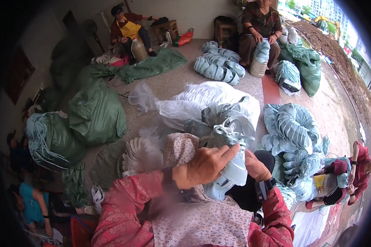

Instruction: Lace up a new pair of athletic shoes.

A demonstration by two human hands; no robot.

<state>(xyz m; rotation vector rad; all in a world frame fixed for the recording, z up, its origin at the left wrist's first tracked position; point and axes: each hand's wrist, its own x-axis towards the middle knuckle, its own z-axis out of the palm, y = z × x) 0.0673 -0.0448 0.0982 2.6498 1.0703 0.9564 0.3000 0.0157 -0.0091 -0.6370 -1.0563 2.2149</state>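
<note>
A pale blue-grey shoe upper [235, 169] with laces sits between my hands above my lap. My left hand [206, 164] grips its left side, with the index finger stretched toward the laces [226, 133]. My right hand [257, 166] holds the right edge; its fingers are partly hidden by the upper. Just below it is another pale blue upper [215, 190], partly covered by my left hand. Beyond the laces, a curved stack of grey-blue uppers [220, 114] rests against white plastic sacking [185, 105].
Coiled blue uppers [292, 127] lie to my right, and another coil [218, 68] lies farther ahead. Bulging green sacks [97, 111] stand at left. White uppers [138, 156] are near my left elbow. Several people sit around, one with a jug [258, 68] between the knees.
</note>
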